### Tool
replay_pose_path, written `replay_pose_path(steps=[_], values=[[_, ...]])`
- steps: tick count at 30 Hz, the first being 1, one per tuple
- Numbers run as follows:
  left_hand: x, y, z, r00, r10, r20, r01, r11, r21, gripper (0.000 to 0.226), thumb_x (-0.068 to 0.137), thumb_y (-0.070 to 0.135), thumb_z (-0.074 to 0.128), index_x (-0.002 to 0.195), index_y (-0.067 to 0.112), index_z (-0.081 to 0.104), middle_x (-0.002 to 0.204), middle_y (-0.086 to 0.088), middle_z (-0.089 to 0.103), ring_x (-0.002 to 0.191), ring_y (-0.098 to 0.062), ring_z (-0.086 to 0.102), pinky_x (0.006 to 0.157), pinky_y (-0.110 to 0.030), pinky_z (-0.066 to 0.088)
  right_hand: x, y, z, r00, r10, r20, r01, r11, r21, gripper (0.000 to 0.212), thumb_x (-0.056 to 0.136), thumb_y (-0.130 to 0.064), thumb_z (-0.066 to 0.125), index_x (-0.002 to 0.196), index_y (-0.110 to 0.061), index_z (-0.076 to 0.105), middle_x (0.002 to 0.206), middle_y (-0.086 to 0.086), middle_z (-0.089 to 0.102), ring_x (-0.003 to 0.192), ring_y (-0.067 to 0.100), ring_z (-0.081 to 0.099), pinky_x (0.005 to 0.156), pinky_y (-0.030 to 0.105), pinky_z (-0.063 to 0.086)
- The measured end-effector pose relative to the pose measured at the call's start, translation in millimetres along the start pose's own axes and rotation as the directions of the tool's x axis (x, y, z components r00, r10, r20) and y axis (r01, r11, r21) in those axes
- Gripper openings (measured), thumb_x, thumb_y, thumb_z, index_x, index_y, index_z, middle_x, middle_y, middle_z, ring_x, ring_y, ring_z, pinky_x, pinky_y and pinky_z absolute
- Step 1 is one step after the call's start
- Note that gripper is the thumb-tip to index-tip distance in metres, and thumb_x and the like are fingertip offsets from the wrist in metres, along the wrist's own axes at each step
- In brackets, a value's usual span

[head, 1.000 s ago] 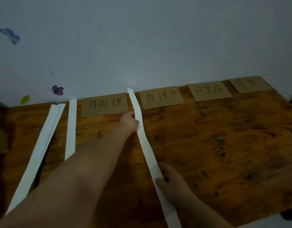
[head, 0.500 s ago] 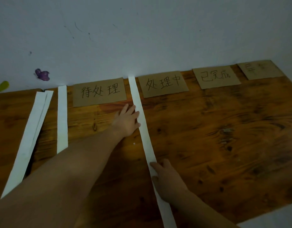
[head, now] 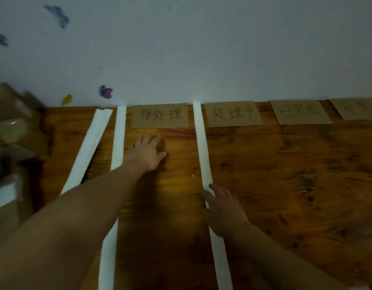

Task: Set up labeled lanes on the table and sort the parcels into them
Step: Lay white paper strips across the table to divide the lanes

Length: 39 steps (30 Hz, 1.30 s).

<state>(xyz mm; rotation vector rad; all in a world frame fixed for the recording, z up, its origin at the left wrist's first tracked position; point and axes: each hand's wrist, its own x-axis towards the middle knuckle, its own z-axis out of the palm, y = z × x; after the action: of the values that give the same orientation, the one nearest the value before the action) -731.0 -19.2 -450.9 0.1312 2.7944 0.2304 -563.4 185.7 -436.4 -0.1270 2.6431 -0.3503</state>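
Note:
Several brown cardboard labels with handwritten characters lie along the wall edge of the wooden table (head: 285, 164): the first label (head: 160, 116), the second label (head: 233, 114), the third label (head: 300, 111), and a fourth label (head: 356, 108) at the far right. A white paper strip (head: 202, 147) lies flat between the first and second labels. My right hand (head: 222, 210) rests on it with straight fingers. My left hand (head: 147, 153) is open, flat over the wood between that strip and another white strip (head: 119, 139).
A folded pair of white strips (head: 90, 147) lies slanted at the table's left. Blurred parcels (head: 11, 130), brown and greenish, are stacked beyond the left edge. Butterfly stickers (head: 105, 92) dot the wall.
My left hand has let go of the middle strip and slid left onto bare wood. The strip now lies flat and straight. The view has turned left, showing the parcels.

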Motion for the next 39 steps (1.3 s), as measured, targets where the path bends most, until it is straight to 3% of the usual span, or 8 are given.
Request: replay_pose_path(steps=[6, 12, 17, 22, 28, 31, 35, 39], values=[[-87.9, -92.7, -8.5, 0.962, -0.258, -0.086, 0.253, 0.966, -0.060, 0.061, 0.090, 0.045, 0.052, 0.142, 0.017, 0.034, 0.151, -0.013, 0.026, 0.138, -0.034, 0.023, 0.110, -0.049, 0.029, -3.5, -52.1, -18.8, 0.980, -0.193, -0.046, 0.194, 0.980, 0.039, 0.050, 0.097, -0.034, 0.045, 0.144, -0.023, 0.032, 0.154, 0.004, 0.023, 0.142, 0.025, 0.019, 0.112, 0.042, 0.025], [-145.1, -164.5, 11.1, 0.870, -0.490, 0.057, 0.493, 0.865, -0.095, 0.050, 0.094, 0.036, 0.048, 0.135, 0.010, 0.036, 0.135, -0.020, 0.037, 0.125, -0.040, 0.037, 0.101, -0.048, 0.037, -9.0, -114.2, 0.2, 0.961, -0.276, 0.005, 0.275, 0.960, 0.058, 0.051, 0.097, -0.037, 0.045, 0.144, -0.023, 0.032, 0.150, 0.002, 0.027, 0.137, 0.022, 0.026, 0.110, 0.037, 0.026], [-156.2, -199.5, 31.3, 0.890, -0.449, 0.081, 0.453, 0.891, -0.036, 0.041, 0.093, 0.021, 0.042, 0.132, 0.009, 0.036, 0.129, -0.020, 0.040, 0.116, -0.038, 0.043, 0.098, -0.045, 0.041, -3.0, -175.5, 28.2, 0.972, -0.233, 0.037, 0.230, 0.972, 0.054, 0.052, 0.097, -0.036, 0.046, 0.146, -0.025, 0.031, 0.154, 0.001, 0.024, 0.141, 0.022, 0.021, 0.113, 0.038, 0.024], [-160.1, -207.4, 25.2, 0.911, -0.412, 0.013, 0.405, 0.890, -0.210, 0.038, 0.092, 0.014, 0.048, 0.126, 0.004, 0.037, 0.126, -0.022, 0.044, 0.113, -0.038, 0.051, 0.092, -0.041, 0.043, -2.0, -224.0, 54.6, 0.975, -0.217, 0.045, 0.211, 0.972, 0.106, 0.051, 0.096, -0.038, 0.049, 0.143, -0.025, 0.035, 0.148, 0.000, 0.034, 0.136, 0.019, 0.031, 0.110, 0.033, 0.030], [-162.6, -210.5, 11.7, 0.916, -0.401, -0.011, 0.366, 0.846, -0.388, 0.028, 0.091, 0.013, 0.047, 0.116, 0.003, 0.055, 0.118, -0.018, 0.059, 0.106, -0.034, 0.058, 0.080, -0.036, 0.046, 0.7, -260.1, 54.0, 0.978, -0.189, 0.083, 0.166, 0.960, 0.224, 0.050, 0.097, -0.032, 0.049, 0.143, -0.020, 0.035, 0.145, 0.001, 0.038, 0.132, 0.020, 0.036, 0.107, 0.031, 0.033], [-161.5, -210.4, 0.7, 0.892, -0.450, 0.049, 0.402, 0.738, -0.541, 0.033, 0.092, 0.014, 0.047, 0.122, 0.001, 0.054, 0.122, -0.019, 0.057, 0.110, -0.034, 0.056, 0.079, -0.032, 0.044, 2.9, -275.4, 50.2, 0.985, -0.141, 0.104, 0.088, 0.911, 0.403, 0.048, 0.096, -0.027, 0.053, 0.140, -0.016, 0.038, 0.142, 0.004, 0.041, 0.128, 0.020, 0.042, 0.102, 0.030, 0.038], [-163.8, -209.2, -7.7, 0.875, -0.460, 0.152, 0.370, 0.430, -0.824, 0.026, 0.091, 0.016, 0.055, 0.114, 0.005, 0.058, 0.120, -0.019, 0.058, 0.107, -0.034, 0.056, 0.083, -0.030, 0.045, 4.6, -295.7, 50.0, 0.979, -0.103, 0.175, -0.034, 0.764, 0.645, 0.046, 0.098, -0.029, 0.049, 0.141, -0.017, 0.037, 0.137, 0.002, 0.046, 0.117, 0.017, 0.049, 0.094, 0.029, 0.042], [-170.8, -199.4, -17.1, 0.872, -0.396, 0.288, 0.363, 0.126, -0.923, 0.025, 0.091, 0.017, 0.057, 0.115, 0.009, 0.056, 0.112, -0.014, 0.061, 0.101, -0.030, 0.060, 0.091, -0.045, 0.052, 5.5, -306.3, 54.3, 0.985, -0.077, 0.153, -0.073, 0.618, 0.782, 0.029, 0.097, -0.033, 0.050, 0.123, -0.020, 0.051, 0.102, -0.004, 0.059, 0.085, 0.006, 0.055, 0.068, 0.020, 0.045]])
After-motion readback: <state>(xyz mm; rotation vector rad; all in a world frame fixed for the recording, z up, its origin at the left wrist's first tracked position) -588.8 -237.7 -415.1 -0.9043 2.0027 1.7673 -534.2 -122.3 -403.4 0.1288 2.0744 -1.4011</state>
